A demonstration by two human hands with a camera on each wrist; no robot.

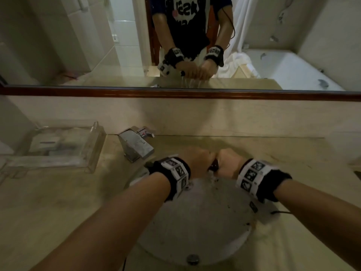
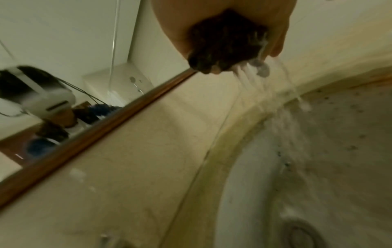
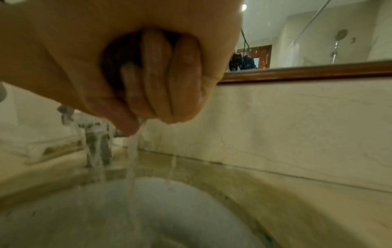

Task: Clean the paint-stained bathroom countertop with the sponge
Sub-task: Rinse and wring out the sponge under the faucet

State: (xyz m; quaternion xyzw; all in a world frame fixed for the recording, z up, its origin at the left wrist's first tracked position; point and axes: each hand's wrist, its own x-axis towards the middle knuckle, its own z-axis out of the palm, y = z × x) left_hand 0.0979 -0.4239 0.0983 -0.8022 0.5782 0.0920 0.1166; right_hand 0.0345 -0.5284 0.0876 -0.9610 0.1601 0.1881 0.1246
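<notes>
You're working in dim, yellowish indoor light, with no hard shadows or glare. Your head view bends straight lines, such as the mirror frame (image 1: 175, 93), toward its edges. Both wrist views are soft and grainy, perhaps from motion, and the falling water (image 2: 284, 117) smears into streaks.

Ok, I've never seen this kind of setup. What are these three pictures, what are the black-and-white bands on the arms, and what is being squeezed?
There is no machine here, only a person wearing three cameras. The wide picture comes from the head and looks down at a sink set in a beige countertop, with a mirror behind. The patterned bands on the wrists seem to be straps for the two wrist cameras, which give the other pictures. The left hand and right hand meet over the basin and both grip a dark sponge. Water streams from it into the basin, so it is being wrung out. On the countertop stand a metal faucet and a clear tray.
</notes>
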